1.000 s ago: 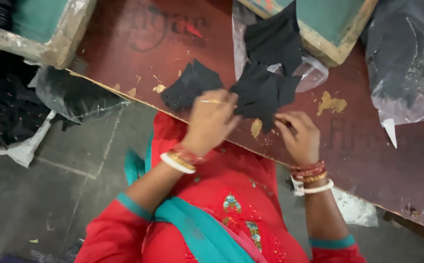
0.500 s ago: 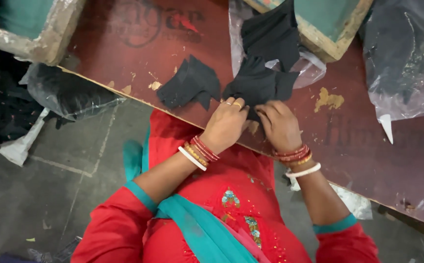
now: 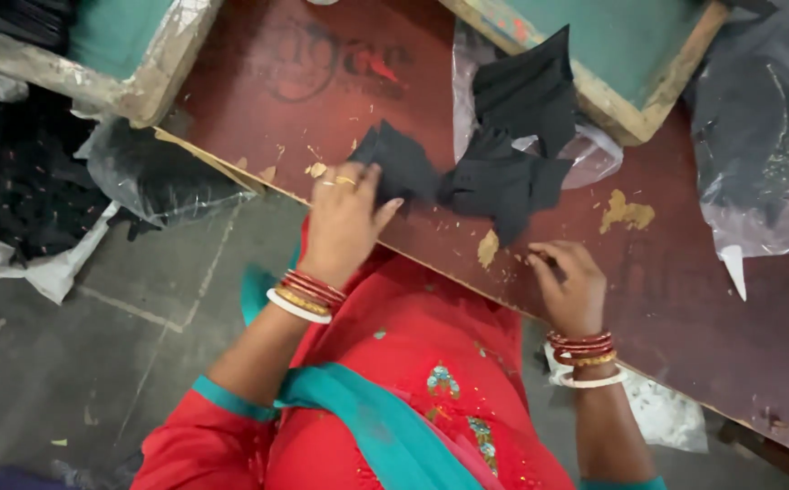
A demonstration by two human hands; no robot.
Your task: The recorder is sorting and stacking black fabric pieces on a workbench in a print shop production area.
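Right hand fingertips hidden (curled under).
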